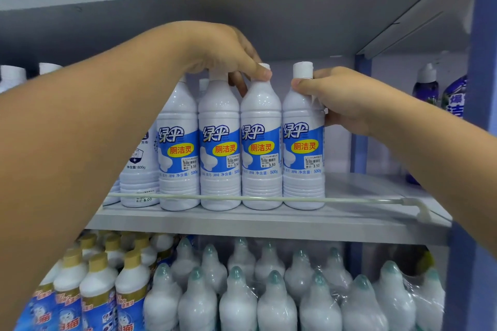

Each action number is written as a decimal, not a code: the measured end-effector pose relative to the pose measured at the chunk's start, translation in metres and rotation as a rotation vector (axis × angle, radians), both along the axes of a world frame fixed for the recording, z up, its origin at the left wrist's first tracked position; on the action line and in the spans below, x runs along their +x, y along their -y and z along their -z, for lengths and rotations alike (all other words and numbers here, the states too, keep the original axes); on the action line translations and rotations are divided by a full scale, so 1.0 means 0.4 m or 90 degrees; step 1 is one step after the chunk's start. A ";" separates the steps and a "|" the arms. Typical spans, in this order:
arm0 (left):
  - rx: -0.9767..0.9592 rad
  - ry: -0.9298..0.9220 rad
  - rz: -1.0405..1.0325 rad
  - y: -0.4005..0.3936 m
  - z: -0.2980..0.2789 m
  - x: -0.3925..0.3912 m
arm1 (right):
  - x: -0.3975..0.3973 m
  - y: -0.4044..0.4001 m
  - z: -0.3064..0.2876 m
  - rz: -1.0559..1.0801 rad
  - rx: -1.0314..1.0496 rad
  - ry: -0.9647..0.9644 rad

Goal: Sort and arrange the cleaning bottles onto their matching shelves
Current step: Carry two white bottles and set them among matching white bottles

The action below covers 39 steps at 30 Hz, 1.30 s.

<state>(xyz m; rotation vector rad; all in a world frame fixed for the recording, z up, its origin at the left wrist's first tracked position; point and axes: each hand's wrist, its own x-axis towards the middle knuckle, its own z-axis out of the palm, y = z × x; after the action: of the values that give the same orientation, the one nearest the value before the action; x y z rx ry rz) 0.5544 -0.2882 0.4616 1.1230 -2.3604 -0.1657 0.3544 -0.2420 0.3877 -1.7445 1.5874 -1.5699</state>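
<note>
The left forearm (pixel 88 148) fills the near left of the view, reaching up and across to the middle shelf (pixel 269 220), and the left hand (pixel 226 54) comes down from above with thumb and fingers pinching the neck of the third bottle (pixel 261 142) in the front row. The right hand (pixel 338 97) comes in from the right, thumb across the neck just under the white cap and fingers curled round the shoulder of the fourth bottle (pixel 303 142), the rightmost of the row. Four matching white bottles stand upright and shoulder to shoulder at the near edge, just behind the thin guard rail (pixel 349 199) that runs along the shelf lip. To the right of the fourth bottle the shelf lies bare up to the blue upright (pixel 360 115). Overhead, the underside of the upper shelf (pixel 269 16) sits close above the caps and the left hand's knuckles. Each bottle carries a blue and white label with a yellow oval and a small price sticker. To the left stands a taller white bottle (pixel 139 169). On the lower shelf (pixel 390 255) sit gold-capped bottles (pixel 99 277) on the left and shrink-wrapped green-capped bottles (pixel 274 298) on the right.
</note>
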 end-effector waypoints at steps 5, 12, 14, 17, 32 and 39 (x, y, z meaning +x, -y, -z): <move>0.000 -0.015 0.007 0.010 0.005 0.007 | 0.002 0.000 0.000 0.012 0.000 -0.006; -0.022 -0.033 0.006 0.009 0.012 0.005 | 0.005 -0.003 0.002 0.024 -0.002 -0.012; -0.026 -0.045 0.008 0.011 0.015 0.006 | 0.001 -0.005 0.000 0.018 -0.003 -0.015; -0.029 -0.052 0.009 0.009 0.019 0.004 | -0.009 -0.007 -0.006 -0.011 0.002 -0.016; -0.062 -0.054 -0.004 0.004 0.029 0.009 | -0.042 -0.009 -0.013 -0.135 0.034 0.043; -0.079 -0.062 0.001 -0.004 0.037 0.006 | -0.046 -0.010 -0.004 -0.183 0.041 0.041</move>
<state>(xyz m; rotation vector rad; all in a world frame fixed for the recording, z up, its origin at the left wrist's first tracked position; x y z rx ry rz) 0.5567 -0.2867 0.4467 1.0312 -2.2525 -0.0725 0.3359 -0.2382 0.3893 -1.7763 1.2755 -1.4054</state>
